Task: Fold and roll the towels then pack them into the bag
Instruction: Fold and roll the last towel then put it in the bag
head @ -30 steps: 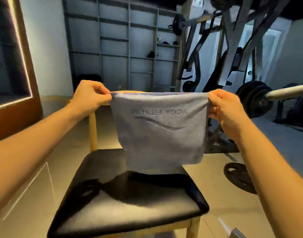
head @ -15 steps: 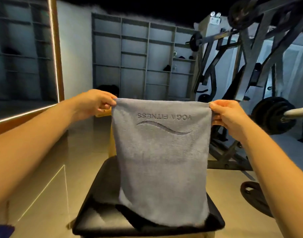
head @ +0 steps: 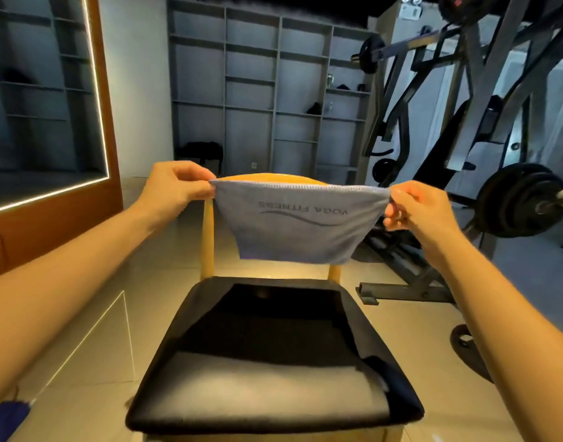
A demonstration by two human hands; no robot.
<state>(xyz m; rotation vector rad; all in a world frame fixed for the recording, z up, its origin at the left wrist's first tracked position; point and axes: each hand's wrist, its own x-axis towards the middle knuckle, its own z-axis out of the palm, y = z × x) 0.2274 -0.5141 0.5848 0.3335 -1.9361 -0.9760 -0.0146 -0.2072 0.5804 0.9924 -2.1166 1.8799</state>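
Observation:
A grey towel (head: pixel 297 231) with mirrored "YOGA FITNESS" lettering hangs stretched in the air between my hands, above and beyond the chair seat, in front of the chair's backrest. My left hand (head: pixel 175 186) pinches its top left corner. My right hand (head: pixel 414 208) pinches its top right corner. The towel's lower edge hangs free, well above the black seat (head: pixel 274 352). No bag is identifiable in view.
A wooden chair with an orange backrest (head: pixel 267 178) stands right before me. A weight rack with barbell plates (head: pixel 519 199) fills the right side. A loose plate (head: pixel 468 352) lies on the floor. Grey shelving (head: pixel 258 90) lines the far wall. A lit mirror (head: pixel 44 90) is at left.
The towel, which hung down long to the seat half a second ago, now shows shorter and farther out, over the backrest. Both hands moved forward and keep their pinch.

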